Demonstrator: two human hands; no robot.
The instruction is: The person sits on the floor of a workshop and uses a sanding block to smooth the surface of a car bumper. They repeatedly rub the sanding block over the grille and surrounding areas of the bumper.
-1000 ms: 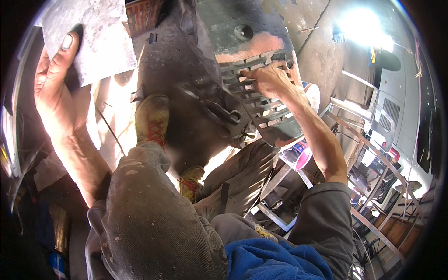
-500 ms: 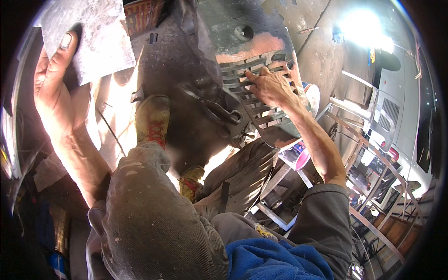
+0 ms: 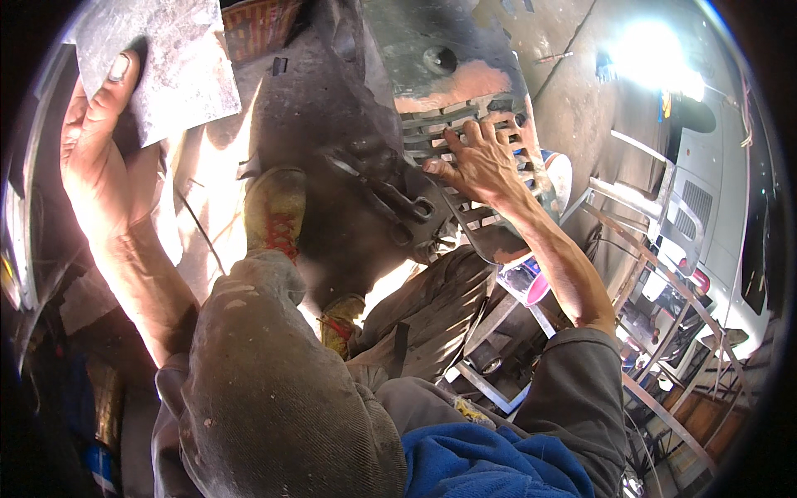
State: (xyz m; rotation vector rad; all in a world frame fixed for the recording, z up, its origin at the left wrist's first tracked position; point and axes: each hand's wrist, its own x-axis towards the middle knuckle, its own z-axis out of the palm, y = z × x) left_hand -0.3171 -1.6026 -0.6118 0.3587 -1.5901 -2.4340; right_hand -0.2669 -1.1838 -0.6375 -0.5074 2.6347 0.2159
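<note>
My left hand point(image 3: 104, 166) grips a thin, flat grey sheet point(image 3: 166, 75) by its edge. The thumb lies on top of the sheet, and the other fingers are mostly hidden behind it. Across from it, my right hand point(image 3: 481, 166) rests on a dark slatted panel point(image 3: 436, 29) that looks like a vehicle grille. Its fingers are spread over the slats and the thumb points left. Patches of pinkish filler mark the panel, and a round knob-like bump sits above the slats.
Yellow shoes with red laces point(image 3: 278, 207) stand below. A white tub point(image 3: 558, 178) and a pink-rimmed container point(image 3: 537, 286) are beside the panel. Metal frames point(image 3: 631, 199) and a white vehicle point(image 3: 706, 191) stand to the right. Black curved parts point(image 3: 374, 187) lie in the middle.
My right hand has spread its fingers and shifted slightly on the slats, with the thumb now out to the left. The panel has moved a little to the right. My left hand stays nearly still.
</note>
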